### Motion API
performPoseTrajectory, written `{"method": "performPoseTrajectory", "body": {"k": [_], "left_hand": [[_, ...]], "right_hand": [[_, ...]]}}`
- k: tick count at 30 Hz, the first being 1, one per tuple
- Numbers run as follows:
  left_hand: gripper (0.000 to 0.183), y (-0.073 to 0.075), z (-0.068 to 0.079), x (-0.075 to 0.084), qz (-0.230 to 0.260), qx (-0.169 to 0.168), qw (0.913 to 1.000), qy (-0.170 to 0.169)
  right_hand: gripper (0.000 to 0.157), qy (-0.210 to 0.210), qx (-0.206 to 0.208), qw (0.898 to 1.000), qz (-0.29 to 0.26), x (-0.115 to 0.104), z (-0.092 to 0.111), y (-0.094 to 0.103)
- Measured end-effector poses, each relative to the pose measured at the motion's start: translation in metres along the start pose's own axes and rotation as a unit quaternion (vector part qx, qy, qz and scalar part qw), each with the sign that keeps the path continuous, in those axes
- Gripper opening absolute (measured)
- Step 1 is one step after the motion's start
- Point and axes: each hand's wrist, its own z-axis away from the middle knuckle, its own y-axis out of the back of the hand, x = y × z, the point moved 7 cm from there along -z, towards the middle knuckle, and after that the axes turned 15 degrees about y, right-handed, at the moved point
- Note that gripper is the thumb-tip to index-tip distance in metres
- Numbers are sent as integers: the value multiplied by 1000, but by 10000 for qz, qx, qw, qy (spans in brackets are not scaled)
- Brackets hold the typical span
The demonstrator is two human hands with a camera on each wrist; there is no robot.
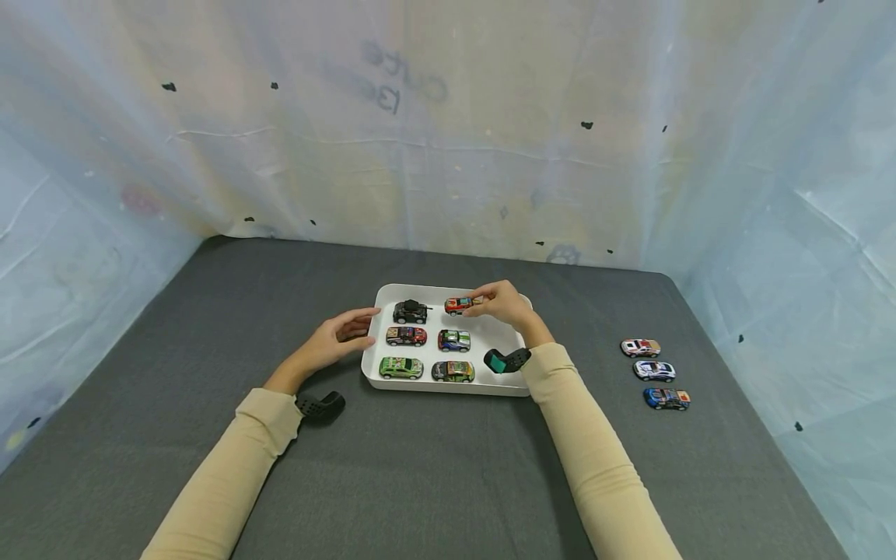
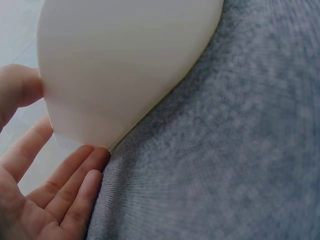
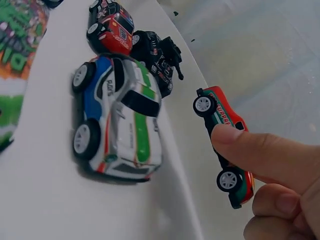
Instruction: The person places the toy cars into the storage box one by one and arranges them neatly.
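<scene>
Between thumb and fingers my right hand pinches a red and green toy car at the back of the white tray. In the right wrist view that car is held on its side. My left hand rests its extended fingertips and thumb against the tray's left edge. Inside the tray stand a black toy tank, a dark red toy car, a white, blue and green one, a bright green one and a multicoloured one.
On the right of the grey tabletop a column of loose toy cars stands: a white and red one, a white and purple one and a blue one. Pale sheeting hangs behind the table and along its sides.
</scene>
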Motion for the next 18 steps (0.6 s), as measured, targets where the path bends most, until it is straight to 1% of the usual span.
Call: {"method": "performPoseTrajectory", "body": {"k": [3,11,18], "left_hand": [[59,0,0,0,13,-6,10000,3],[59,1,1,0,-4,5,10000,-24],[59,0,0,0,21,-3,10000,-61]], "right_hand": [[41,-44,13,9999,-107,1,-1,-3],[39,6,91,9997,-248,3,-6,-10],[38,-110,75,9999,-106,9,-8,-17]]}}
